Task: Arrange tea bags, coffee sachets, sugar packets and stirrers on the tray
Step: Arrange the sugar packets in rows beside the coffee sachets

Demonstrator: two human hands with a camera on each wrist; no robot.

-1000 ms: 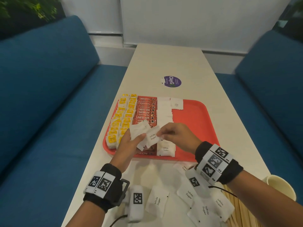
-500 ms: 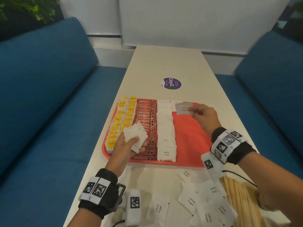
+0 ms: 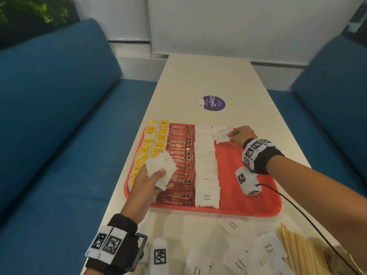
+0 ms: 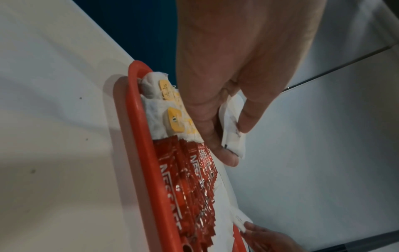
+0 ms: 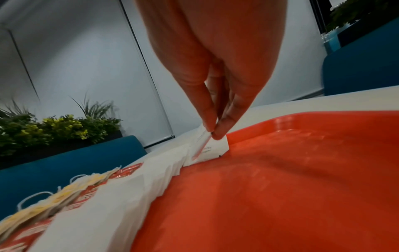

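Note:
A red tray [image 3: 248, 203] holds columns of yellow tea bags [image 3: 151, 143], red coffee sachets [image 3: 179, 155] and white sugar packets [image 3: 205, 167]. My right hand [image 3: 231, 134] pinches one white sugar packet [image 3: 223, 136] at the tray's far end, at the head of a second sugar column; the pinch [image 5: 212, 133] is plain in the right wrist view. My left hand [image 3: 156, 175] hovers over the coffee sachets and grips a small stack of sugar packets [image 3: 160, 167], seen edge-on [image 4: 232, 127] in the left wrist view. Wooden stirrers [image 3: 297, 253] lie on the table at near right.
Several loose sugar packets [image 3: 238, 261] lie on the white table [image 3: 208, 76] in front of the tray. A purple round sticker [image 3: 212, 103] is beyond the tray. Blue sofas [image 3: 49, 116] flank the table. The tray's right half is bare red plastic.
My right hand took a sugar packet from the left hand's stack, carried it to the tray's far end and lowered it there. The left hand stayed over the coffee sachets.

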